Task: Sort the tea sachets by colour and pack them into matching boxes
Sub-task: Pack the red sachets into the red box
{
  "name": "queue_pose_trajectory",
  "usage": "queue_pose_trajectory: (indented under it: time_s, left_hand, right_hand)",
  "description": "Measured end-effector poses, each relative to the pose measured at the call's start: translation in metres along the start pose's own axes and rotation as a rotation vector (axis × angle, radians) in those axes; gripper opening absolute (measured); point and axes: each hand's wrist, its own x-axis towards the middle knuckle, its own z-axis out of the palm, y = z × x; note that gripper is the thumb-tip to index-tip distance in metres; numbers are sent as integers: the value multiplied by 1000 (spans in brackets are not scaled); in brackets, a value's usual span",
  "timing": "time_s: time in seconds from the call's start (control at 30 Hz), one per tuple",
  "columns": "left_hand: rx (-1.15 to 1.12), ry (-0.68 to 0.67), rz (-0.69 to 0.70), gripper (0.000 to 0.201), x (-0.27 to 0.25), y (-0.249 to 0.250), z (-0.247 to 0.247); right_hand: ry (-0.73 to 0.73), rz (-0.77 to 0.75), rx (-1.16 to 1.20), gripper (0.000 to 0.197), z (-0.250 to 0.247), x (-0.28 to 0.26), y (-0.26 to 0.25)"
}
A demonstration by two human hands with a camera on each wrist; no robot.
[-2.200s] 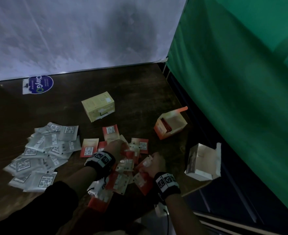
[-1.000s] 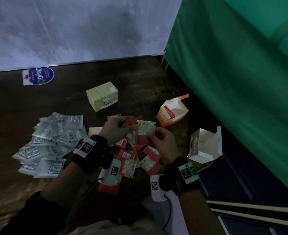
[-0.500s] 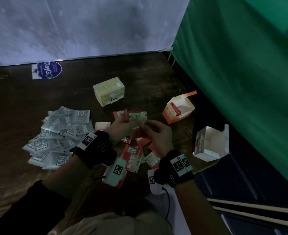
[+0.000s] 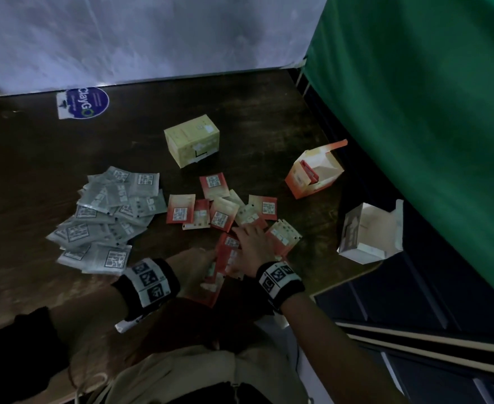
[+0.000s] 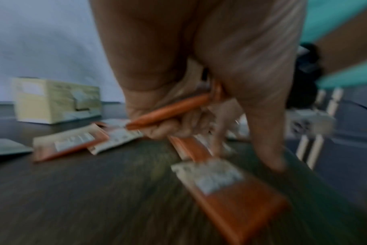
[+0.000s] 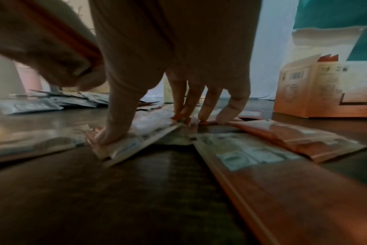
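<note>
Loose orange sachets (image 4: 219, 217) lie scattered at the table's middle. My left hand (image 4: 195, 265) sits low at the near side of them, fingers curled round a thin stack of orange sachets (image 5: 168, 111). Beside it, my right hand (image 4: 251, 246) presses down with spread, nearly straight fingers (image 6: 199, 112) on loose orange sachets (image 6: 149, 132) lying on the table. The open orange box (image 4: 298, 182) stands to the right with a few sachets upright inside. A pile of grey sachets (image 4: 109, 211) lies at the left. An open white box (image 4: 353, 228) sits at the table's right edge.
A closed yellow box (image 4: 192, 141) stands behind the orange sachets. A blue round sticker (image 4: 84, 102) is stuck at the far left of the dark wooden table (image 4: 36, 170). A green curtain (image 4: 414, 112) hangs right of the table, a white wall behind.
Both hands held a stack of orange sachets above the table; they have dropped to the tabletop. The left keeps the stack, the right now presses on loose sachets.
</note>
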Motion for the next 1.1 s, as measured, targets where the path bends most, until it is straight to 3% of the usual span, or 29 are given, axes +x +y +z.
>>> queue_pose_trajectory:
  time_s: [0.1,0.17,0.3,0.4,0.47,0.57,0.7,0.8,0.87,0.93,1.03,1.1]
  left_hand:
    - [99,-75,9,125,4,-2,16]
    - [115,-23,-9,127,6,-5,23]
    - [112,-12,-87,114,8,-5,18]
    - [112,-93,-145,107,11,-4,11]
    - [139,-137,-152,91,14,-5,6]
    - [140,-90,-132,66,16,-6,-4]
    - [-86,1,-88,37,14,-12,-19]
    - [-326,179,9,8,13,-8,-36]
    - [-321,358,48,15,13,1,-48]
    - [-513,401,110,5,17,1,-56]
    - [-757,364,164,20,16,3,-67]
    - [-794,439,259,32,14,5,-74]
  right_hand:
    - [-38,23,-21,78,-6,10,1]
    - [-48,36,-42,67,-10,14,1]
    - [-41,18,31,45,-16,17,3]
    - [33,70,384,30,-20,14,13]
    - [77,123,642,27,-24,9,22]
    - [127,133,860,30,-35,-5,31]
    - [-15,143,1118,15,-44,-22,37]
    - [-191,232,1468,24,-39,-27,36]
    - [-251,237,1611,37,-33,-26,33]
    - [-324,185,1693,44,-33,-26,28]
    - [-339,170,1772,34,-38,-24,25]
    - [-320,144,1789,43,-44,-23,27]
